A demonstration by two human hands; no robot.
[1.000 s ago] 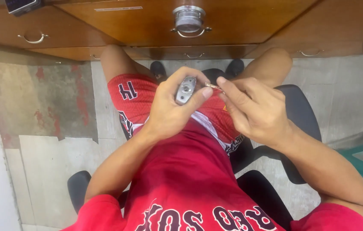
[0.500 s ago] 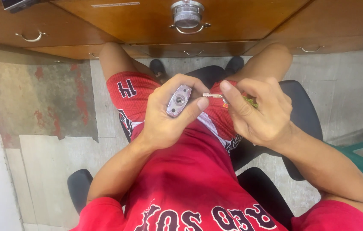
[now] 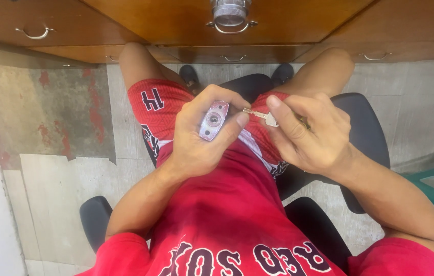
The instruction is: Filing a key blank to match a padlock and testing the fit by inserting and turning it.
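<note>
Head view: left hand (image 3: 201, 135) gripping padlock (image 3: 213, 120), keyhole face up, over lap. Right hand (image 3: 309, 133) pinching key (image 3: 260, 115), tip just beside padlock. Second padlock (image 3: 229, 13) hangs on drawer (image 3: 176, 15) above knees.

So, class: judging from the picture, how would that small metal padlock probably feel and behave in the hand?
The padlock looks like solid, shiny metal, so it is probably rigid and heavy for its size. Its polished face could be slippery, which may be why the left hand wraps it closely. Its flat, rounded body seems unlikely to roll. The right hand holds a thin key, likely stiff.
</note>
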